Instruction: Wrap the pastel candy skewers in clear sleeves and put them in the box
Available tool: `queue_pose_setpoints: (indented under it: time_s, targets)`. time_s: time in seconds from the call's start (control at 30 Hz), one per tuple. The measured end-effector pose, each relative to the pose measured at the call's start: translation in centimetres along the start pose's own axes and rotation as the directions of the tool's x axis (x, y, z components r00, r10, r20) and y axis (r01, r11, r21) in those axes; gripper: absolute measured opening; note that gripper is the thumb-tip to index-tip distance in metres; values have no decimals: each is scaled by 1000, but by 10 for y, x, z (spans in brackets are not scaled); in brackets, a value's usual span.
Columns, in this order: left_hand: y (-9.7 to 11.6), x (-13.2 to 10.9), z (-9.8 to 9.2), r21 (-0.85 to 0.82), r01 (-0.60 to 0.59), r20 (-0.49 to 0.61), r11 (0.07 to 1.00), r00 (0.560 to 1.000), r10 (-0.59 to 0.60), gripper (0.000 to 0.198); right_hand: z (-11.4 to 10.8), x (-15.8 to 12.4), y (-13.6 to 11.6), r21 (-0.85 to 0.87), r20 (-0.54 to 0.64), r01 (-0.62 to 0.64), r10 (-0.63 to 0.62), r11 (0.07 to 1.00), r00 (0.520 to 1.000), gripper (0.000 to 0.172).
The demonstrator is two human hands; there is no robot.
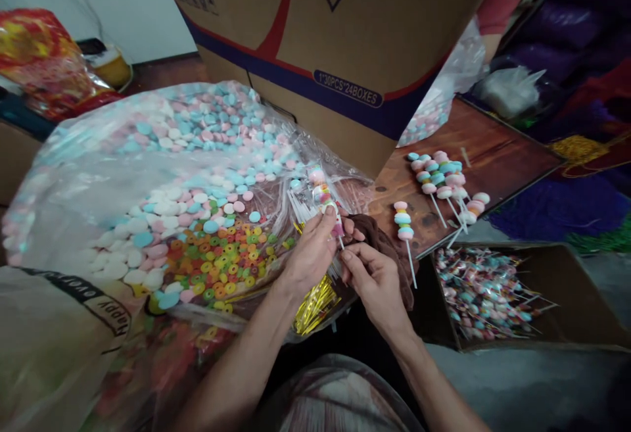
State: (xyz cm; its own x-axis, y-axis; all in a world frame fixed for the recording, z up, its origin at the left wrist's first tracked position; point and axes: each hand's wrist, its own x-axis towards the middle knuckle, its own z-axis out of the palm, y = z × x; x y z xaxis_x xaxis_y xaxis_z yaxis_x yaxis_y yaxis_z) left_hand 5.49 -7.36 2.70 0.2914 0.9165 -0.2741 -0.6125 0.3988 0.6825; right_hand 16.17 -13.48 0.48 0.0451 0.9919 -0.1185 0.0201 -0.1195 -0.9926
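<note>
We log the scene from the biggest thing down. A cardboard carton [335, 44] fills twelve o'clock, its printed face leaning toward us. Below it, from nine to the centre, spreads a large clear plastic bag [98, 175] heaped with pastel candy discs [197, 136], and a pocket of bright ring candies [221, 254] sits just at ten o'clock of our hands. At two o'clock runs a dark wooden board [497, 149] carrying a cluster of finished candy skewers [444, 179], with a single skewer [405, 231] lying nearer us, stick pointing toward six. At four o'clock an open box [566, 300] holds a pile of wrapped skewers [483, 294]. At one o'clock, behind the carton, we note another person's arm [490, 41] under a pink sleeve. Centre frame, our left hand [310, 254] is closed in a pinch on the candy skewer in hand [328, 205]; its long axis runs from eleven down to five, candy end up and away, bare stick end toward the right hand. Our right hand [377, 281] sits touching at four o'clock of the left, fingers curled at the stick's lower end; whether it truly grips the stick or a wrapper we cannot tell. The left hand is the nearer one to the candy end. A bunch of gold twist ties [315, 304] lies at six o'clock, just beneath the left wrist.
</note>
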Motion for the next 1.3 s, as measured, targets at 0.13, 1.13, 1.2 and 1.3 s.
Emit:
queue_pose_setpoints:
  time_s: [0.13, 1.13, 1.2, 1.3]
  targets:
    - [-7, -4, 1, 105, -79, -25, 991, 996, 82, 30, 8, 5, -2, -10, -52, 59, -59, 998, 997, 30]
    - [27, -18, -35, 218, -276, -174, 936, 933, 315, 16, -3, 2, 4, -764, 180, 275, -216, 583, 960, 19]
    - [27, -17, -38, 232, -309, -200, 922, 912, 357, 23, 5, 0, 10, -843, 178, 278, -248, 461, 952, 18]
    - [30, -19, -40, 225, -338, -212, 914, 899, 384, 27, 20, 3, 17, -896, 144, 259, -317, 361, 938, 18]
